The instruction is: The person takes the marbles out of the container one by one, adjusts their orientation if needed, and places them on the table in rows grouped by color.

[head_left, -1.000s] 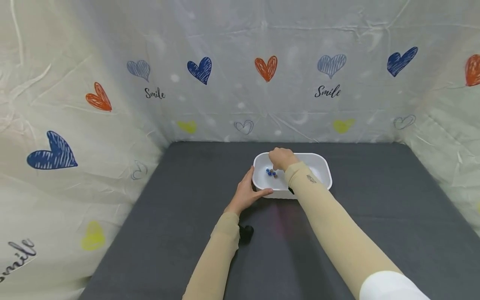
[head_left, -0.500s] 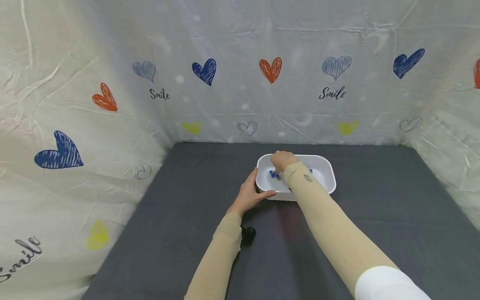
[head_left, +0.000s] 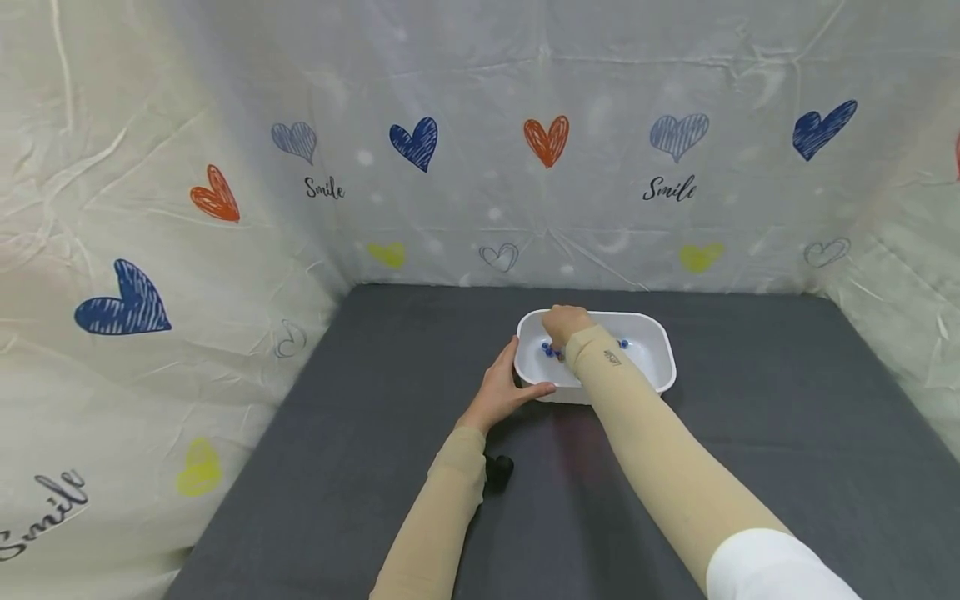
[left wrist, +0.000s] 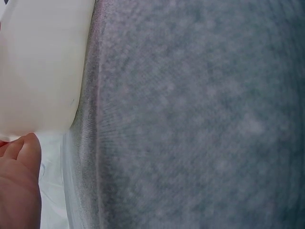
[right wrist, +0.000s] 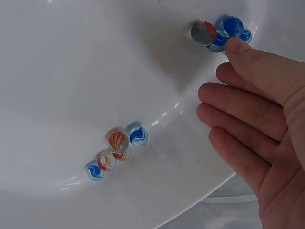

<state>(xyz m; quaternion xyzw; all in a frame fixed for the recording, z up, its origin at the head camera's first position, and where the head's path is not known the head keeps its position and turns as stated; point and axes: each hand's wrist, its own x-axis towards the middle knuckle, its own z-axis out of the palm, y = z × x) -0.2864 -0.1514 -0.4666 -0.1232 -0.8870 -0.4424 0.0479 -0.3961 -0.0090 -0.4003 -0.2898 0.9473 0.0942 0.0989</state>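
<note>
Right wrist shows swirled marbles (right wrist: pixel 118 140) (tiny dots from head).

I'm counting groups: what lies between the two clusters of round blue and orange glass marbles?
The right wrist view shows bare white plastic tray between the cluster at the fingers and the other cluster.

- Head: high, facing forward and down, taking in table (head_left: pixel 337 467) and curtain (head_left: pixel 480 125).
- Left wrist: close outside the tub (left wrist: pixel 43 67).
- Right wrist: close, into the tub; shares marbles (right wrist: pixel 118 140) with head.
</note>
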